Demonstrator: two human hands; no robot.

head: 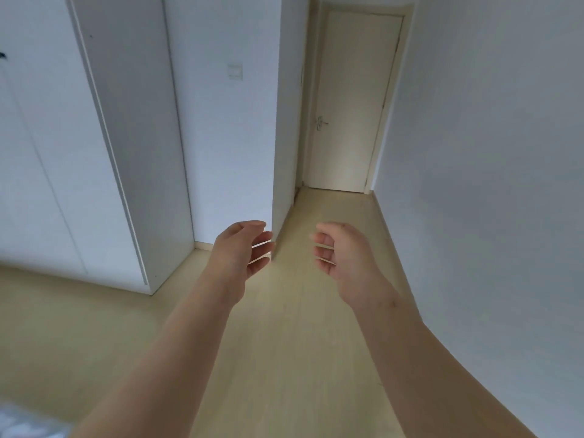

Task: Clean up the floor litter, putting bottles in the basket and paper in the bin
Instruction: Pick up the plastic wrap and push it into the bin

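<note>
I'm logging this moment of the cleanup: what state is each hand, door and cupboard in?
Left hand: open, fingers relaxed, holding nothing.
Right hand: open, fingers loosely curled, holding nothing.
Door: closed, handle level.
Wardrobe doors: closed.
Wall switch: position too small to tell.

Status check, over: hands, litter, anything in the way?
Left hand open, holding nothing; right hand likewise. No bottle, paper, basket or bin in view. Wall corner ahead, closed door beyond.
</note>
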